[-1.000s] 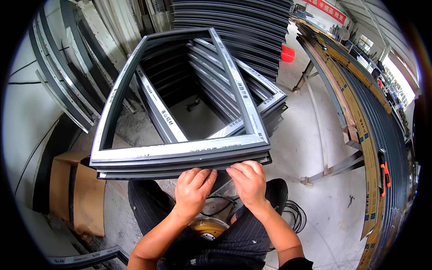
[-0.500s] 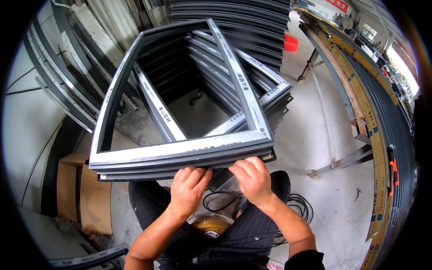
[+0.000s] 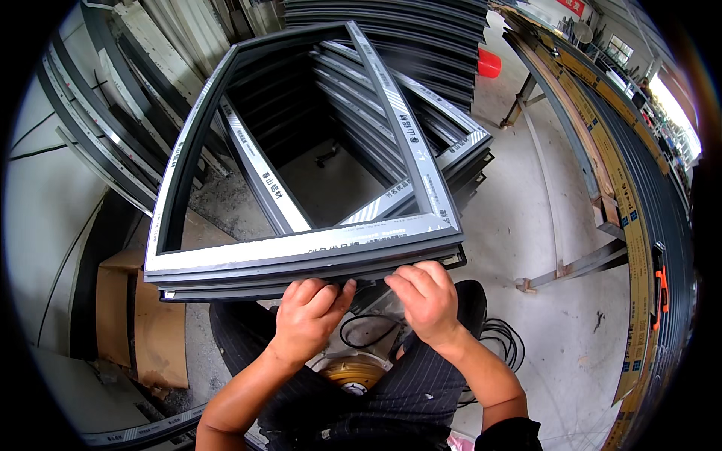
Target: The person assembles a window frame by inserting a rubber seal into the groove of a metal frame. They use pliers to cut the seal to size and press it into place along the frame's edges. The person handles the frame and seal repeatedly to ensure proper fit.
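Observation:
A dark metal window frame (image 3: 248, 254), partly covered in silvery printed film, lies on top of a stack of similar frames (image 3: 263, 180) set at different angles. Along its near outer edge, my left hand (image 3: 310, 319) is closed, fingertips curled against the dark side and thumb pointing inward. A short gap to the right, my right hand (image 3: 429, 304) is closed too, its fingers pinched at the same edge. Something thin and dark (image 3: 366, 284) shows between the two hands, too small to name. What the fingertips grip is hidden behind the knuckles.
Below the stack sits a round yellow-rimmed object (image 3: 353, 368) between my legs, with coiled black cable (image 3: 508, 338) beside it. Cardboard (image 3: 162, 331) stands at left. A long bench (image 3: 613, 180) with dark profiles and an orange-handled tool (image 3: 661, 297) runs along the right.
My left hand has shifted slightly left and my right hand slightly right, so the gap between them is a little wider. The view has moved a little.

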`<action>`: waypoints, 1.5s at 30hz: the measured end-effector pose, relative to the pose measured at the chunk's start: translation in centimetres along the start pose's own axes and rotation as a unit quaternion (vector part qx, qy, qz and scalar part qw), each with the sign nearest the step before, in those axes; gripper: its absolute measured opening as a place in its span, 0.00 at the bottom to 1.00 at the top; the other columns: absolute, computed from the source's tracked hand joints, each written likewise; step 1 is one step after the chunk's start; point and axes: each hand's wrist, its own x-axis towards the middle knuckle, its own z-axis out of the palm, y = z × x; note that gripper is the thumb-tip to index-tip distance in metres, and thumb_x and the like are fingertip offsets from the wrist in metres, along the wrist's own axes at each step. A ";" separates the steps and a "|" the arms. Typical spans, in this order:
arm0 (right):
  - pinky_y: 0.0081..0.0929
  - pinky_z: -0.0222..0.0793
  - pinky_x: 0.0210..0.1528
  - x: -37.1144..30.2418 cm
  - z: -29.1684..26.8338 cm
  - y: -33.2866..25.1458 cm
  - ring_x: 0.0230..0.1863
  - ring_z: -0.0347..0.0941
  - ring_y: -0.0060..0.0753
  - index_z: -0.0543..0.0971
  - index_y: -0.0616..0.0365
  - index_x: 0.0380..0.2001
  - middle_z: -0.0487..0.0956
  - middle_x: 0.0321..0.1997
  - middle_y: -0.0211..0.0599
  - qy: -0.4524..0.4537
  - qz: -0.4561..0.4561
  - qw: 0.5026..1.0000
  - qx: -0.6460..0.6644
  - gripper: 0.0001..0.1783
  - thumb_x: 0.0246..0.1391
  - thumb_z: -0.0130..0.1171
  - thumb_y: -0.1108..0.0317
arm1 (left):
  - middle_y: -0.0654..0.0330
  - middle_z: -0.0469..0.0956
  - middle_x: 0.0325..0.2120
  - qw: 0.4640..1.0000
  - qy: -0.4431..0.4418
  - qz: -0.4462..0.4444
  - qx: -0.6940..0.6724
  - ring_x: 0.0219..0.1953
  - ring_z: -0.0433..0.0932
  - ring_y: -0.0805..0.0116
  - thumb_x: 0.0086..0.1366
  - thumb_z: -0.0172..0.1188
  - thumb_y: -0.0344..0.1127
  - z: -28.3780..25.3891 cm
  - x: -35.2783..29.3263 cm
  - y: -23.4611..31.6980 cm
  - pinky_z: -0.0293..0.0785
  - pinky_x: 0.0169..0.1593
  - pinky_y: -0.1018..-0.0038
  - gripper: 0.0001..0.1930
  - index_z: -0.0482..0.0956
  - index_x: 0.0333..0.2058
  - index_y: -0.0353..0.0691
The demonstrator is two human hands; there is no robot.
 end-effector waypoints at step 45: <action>0.21 0.75 0.30 0.2 6.5 -7.1 0.32 0.77 0.24 0.80 0.66 0.36 0.81 0.35 0.39 0.007 0.597 0.496 0.630 0.11 0.56 0.61 0.68 | 0.62 0.76 0.33 0.982 0.145 -0.121 0.012 0.36 0.75 0.64 0.47 0.61 0.30 1.4 -5.1 -2.1 0.70 0.41 0.68 0.14 0.81 0.36 0.40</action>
